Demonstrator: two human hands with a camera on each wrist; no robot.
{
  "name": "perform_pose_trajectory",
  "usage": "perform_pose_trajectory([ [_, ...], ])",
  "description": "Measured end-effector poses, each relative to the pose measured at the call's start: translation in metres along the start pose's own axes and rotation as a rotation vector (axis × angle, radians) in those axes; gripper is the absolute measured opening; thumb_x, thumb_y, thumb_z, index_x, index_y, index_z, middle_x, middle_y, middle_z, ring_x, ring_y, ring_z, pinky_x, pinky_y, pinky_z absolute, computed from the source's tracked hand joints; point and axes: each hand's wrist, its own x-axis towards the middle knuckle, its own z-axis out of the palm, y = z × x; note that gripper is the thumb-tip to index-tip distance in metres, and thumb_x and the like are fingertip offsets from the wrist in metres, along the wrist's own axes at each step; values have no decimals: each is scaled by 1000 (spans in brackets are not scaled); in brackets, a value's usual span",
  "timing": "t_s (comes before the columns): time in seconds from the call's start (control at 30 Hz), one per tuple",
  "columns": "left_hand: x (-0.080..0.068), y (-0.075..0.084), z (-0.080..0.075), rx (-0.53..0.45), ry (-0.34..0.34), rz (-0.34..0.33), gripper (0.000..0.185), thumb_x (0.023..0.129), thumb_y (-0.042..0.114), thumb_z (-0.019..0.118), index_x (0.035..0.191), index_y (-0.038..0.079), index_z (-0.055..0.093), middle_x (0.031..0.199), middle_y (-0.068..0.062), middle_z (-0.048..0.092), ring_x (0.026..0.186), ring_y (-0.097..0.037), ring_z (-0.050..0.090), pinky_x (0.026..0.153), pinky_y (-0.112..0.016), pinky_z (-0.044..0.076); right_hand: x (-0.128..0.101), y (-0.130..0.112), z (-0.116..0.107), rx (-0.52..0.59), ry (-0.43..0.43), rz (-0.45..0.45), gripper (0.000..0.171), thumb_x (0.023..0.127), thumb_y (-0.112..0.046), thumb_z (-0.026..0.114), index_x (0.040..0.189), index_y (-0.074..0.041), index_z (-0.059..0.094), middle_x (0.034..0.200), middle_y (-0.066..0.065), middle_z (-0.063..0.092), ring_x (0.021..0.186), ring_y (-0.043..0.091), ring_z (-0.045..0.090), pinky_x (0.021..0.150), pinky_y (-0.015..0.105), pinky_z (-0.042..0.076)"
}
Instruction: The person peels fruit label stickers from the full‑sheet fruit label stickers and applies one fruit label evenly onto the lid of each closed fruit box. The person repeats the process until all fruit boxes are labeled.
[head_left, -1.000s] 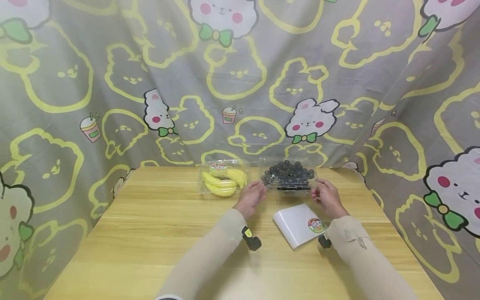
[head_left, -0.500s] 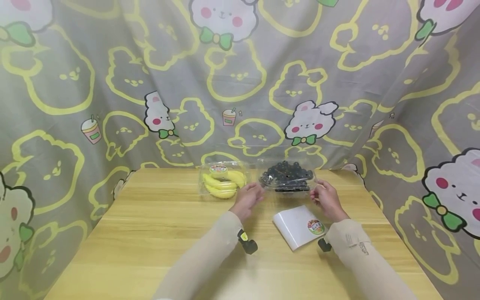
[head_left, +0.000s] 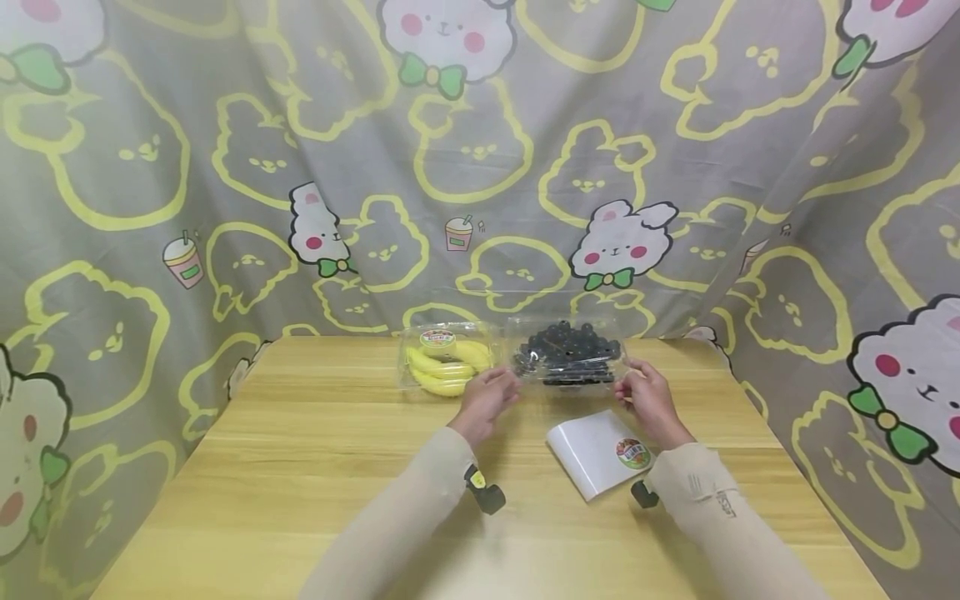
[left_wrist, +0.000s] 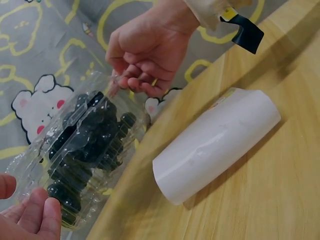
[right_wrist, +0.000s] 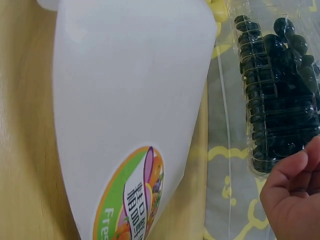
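Dark grapes [head_left: 566,343] fill a clear plastic clamshell box [head_left: 577,387] at the back of the table. My left hand [head_left: 487,402] holds its left end; in the left wrist view the thumb and fingertips [left_wrist: 37,212] lie on either side of the plastic. At the opposite end, my right hand [head_left: 651,402] pinches the box's edge, with its fingers curled in. Just left of the grapes stands a second clear box [head_left: 402,375] with yellow bananas [head_left: 442,367] and a round label on its lid. My left hand overlaps that box's near right corner in the head view.
A bent white sheet [head_left: 588,454] with a round fruit sticker [head_left: 632,453] lies on the wooden table [head_left: 300,500], close to my right wrist. Behind the table's back edge hangs a grey patterned curtain [head_left: 517,179].
Both hands have shifted a little to the left with the grape box, bringing it closer to the banana box. The white sheet and the bananas have stayed in place.
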Motion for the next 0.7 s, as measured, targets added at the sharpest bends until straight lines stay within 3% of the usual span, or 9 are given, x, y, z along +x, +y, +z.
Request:
perform_pose_trajectory([
  [0.33,-7,2,-5,-20,-23,6,42,94,5,60,134,-3,50,125,-25,58,116,-35,57,88,-29,53,-7,-2,6,41,1,-10,46,92,3,37,137,8,34,72,-2,55,62,6,52,57,18,48],
  [0.7,-17,7,-11,-9,-5,20,42,93,5,62,132,-5,51,115,-21,63,109,-32,62,87,-30,54,-13,-4,10,35,-9,-8,47,90,4,36,137,8,34,73,-1,54,63,6,52,57,18,48],
])
